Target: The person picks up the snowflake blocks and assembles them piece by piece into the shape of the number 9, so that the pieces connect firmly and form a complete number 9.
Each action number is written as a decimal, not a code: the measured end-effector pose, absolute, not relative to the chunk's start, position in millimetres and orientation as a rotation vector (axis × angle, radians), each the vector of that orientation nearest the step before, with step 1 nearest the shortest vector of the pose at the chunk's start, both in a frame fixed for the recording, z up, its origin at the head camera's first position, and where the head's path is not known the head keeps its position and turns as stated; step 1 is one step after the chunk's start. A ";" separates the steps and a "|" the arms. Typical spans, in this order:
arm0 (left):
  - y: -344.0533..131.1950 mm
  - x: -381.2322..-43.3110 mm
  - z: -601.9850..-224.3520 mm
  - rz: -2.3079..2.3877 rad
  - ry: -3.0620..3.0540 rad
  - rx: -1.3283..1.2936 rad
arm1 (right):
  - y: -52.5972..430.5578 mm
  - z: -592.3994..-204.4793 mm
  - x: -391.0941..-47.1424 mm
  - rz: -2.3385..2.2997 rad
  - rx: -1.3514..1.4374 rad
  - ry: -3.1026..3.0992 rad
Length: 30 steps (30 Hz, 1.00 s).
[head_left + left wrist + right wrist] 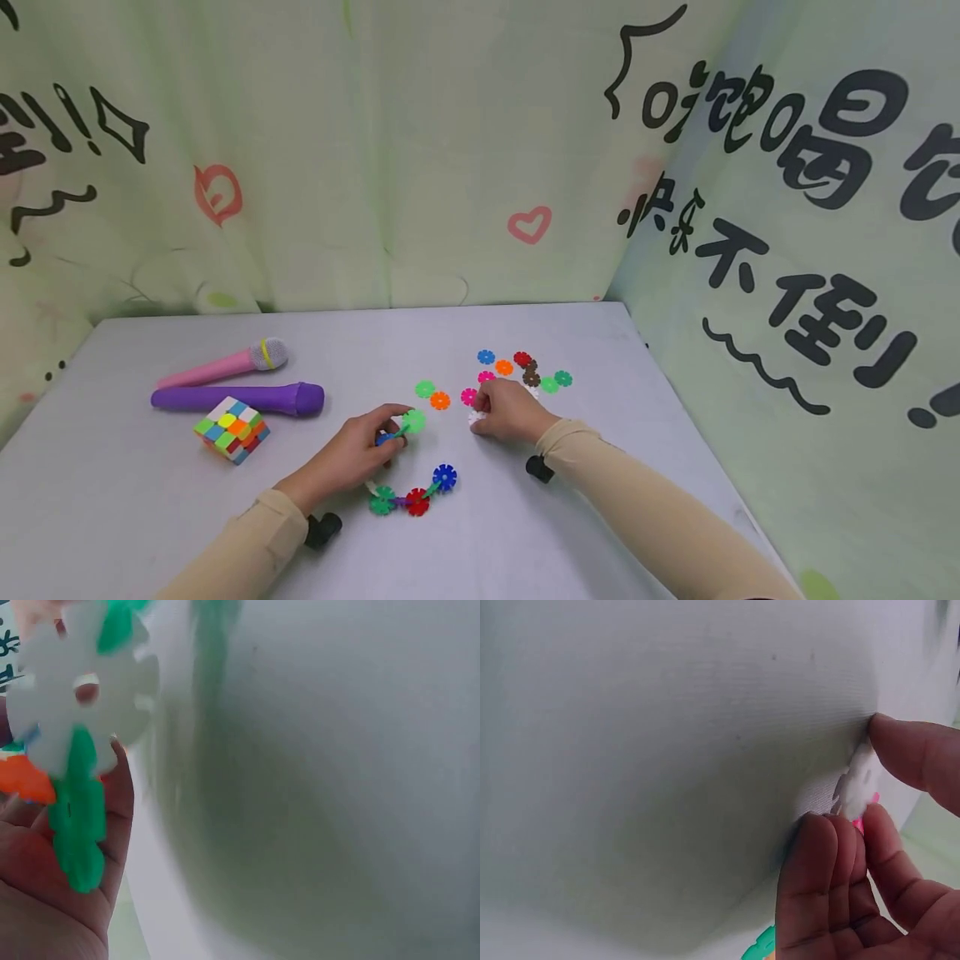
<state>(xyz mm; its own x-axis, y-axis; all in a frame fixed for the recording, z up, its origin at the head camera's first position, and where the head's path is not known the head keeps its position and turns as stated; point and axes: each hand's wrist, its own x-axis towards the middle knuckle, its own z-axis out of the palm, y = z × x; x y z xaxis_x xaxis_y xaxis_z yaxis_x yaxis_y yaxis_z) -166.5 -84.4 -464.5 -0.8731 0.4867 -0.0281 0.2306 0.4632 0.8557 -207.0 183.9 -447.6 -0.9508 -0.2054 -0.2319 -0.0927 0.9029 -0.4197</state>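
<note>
My left hand (347,454) grips one end of a chain of slotted snowflake discs (417,502); a light green disc (413,421) sticks out past its fingertips. From that hand the chain curves round on the table, with green, purple, red and blue discs showing. The left wrist view has a pale disc (120,694) joined to a green disc (79,817) in front of the palm. Over the loose discs, my right hand (513,410) has its thumb and fingers about a white snowflake disc (859,784) at the tabletop. Fingers partly hide that disc.
Loose discs lie around my right hand, among them an orange disc (440,401), a blue disc (486,357) and a red disc (522,358). At the left are a pink microphone (217,367), a purple microphone (247,399) and a puzzle cube (232,429). Printed curtains surround the white table (112,500).
</note>
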 end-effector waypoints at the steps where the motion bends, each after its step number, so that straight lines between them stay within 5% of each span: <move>1: -84.1 -166.8 -464.8 1.376 2.440 0.616 | 184.6 -447.2 -207.0 -0.598 -0.214 2.786; 17: -72.8 -166.6 -465.2 1.381 2.519 0.557 | 173.2 -434.4 -188.8 -1.291 -0.436 2.574; 30: -71.6 -164.9 -465.9 1.333 2.601 0.640 | 160.4 -429.7 -176.2 -1.323 -0.587 2.613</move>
